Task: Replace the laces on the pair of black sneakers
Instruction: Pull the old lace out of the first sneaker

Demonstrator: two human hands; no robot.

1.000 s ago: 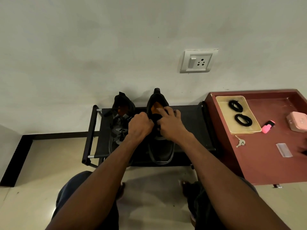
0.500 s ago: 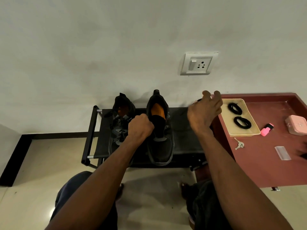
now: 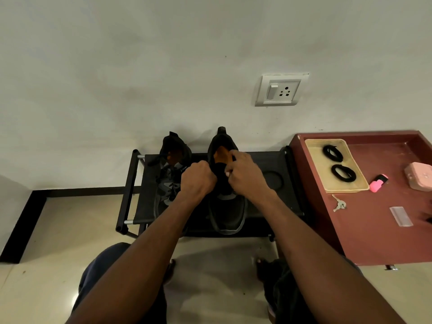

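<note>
dim, soft shadows, wide-angle warp

White wall socket plate with switch (image 3: 282, 89) above; on the dark red table (image 3: 374, 232): pink highlighter (image 3: 378, 182) just beside the beige tray, pale pink box (image 3: 419, 176), small silver keys (image 3: 338, 203), clear plastic strip (image 3: 401, 216).

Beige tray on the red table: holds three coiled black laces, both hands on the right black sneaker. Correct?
Not quite. The head view shows two coiled black laces in the beige tray, not three. Both the left hand and right hand are on the right black sneaker.
</note>
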